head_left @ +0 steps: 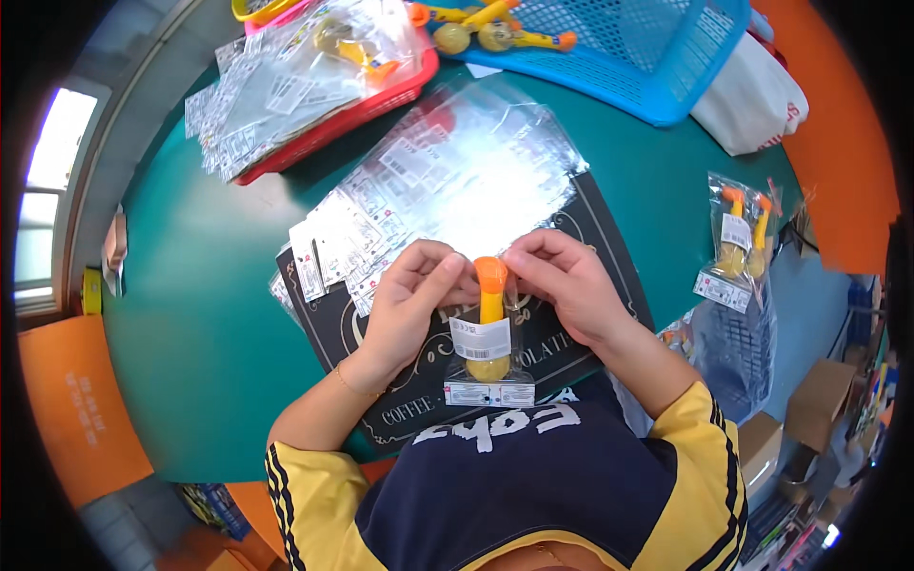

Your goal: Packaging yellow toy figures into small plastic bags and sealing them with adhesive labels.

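A clear plastic bag with a printed strip at its lower end lies in front of my chest. Inside it is a small toy with an orange head, a yellow stem and a round yellowish end; a white label wraps its middle. My left hand pinches the bag's upper left corner beside the orange head. Opposite, my right hand pinches the upper right corner between thumb and fingers. Just beyond my hands, a fanned stack of clear printed bags lies on a black placemat with white lettering.
A red basket heaped with bags stands at the far left of the green table. At the far side, several loose toys lie by a blue basket. Bagged toys hang over the right edge, near a white cloth bag.
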The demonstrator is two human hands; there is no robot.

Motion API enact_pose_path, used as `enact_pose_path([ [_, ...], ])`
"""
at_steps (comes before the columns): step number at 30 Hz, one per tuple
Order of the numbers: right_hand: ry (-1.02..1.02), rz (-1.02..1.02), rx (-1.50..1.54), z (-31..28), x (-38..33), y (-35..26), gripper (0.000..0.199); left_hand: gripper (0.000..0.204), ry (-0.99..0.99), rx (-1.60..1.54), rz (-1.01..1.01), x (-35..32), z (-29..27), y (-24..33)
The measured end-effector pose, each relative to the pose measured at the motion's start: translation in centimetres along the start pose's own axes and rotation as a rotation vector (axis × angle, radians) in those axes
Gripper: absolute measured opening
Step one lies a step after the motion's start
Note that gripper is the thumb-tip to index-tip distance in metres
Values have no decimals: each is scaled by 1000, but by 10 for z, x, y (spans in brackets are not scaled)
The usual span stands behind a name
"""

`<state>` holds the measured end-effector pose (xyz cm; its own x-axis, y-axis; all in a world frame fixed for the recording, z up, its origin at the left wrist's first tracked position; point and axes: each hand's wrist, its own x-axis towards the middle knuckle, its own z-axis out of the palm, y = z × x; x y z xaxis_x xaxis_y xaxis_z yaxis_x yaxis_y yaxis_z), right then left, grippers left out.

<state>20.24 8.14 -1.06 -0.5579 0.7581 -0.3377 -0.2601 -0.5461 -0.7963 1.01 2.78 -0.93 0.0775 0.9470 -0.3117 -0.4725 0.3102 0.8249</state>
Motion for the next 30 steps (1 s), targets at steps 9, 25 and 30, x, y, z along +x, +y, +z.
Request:
enact_pose_path([
  [9, -51, 138, 112, 5, 8, 2, 37, 20, -36, 23, -16, 2, -11, -5],
  [25, -69, 60, 130, -2, 11, 10, 24, 31, -61, 55, 57, 0, -8, -5],
  [30, -38, 107, 153, 1, 8, 13, 15, 24, 2, -9, 28, -3, -7, 0],
])
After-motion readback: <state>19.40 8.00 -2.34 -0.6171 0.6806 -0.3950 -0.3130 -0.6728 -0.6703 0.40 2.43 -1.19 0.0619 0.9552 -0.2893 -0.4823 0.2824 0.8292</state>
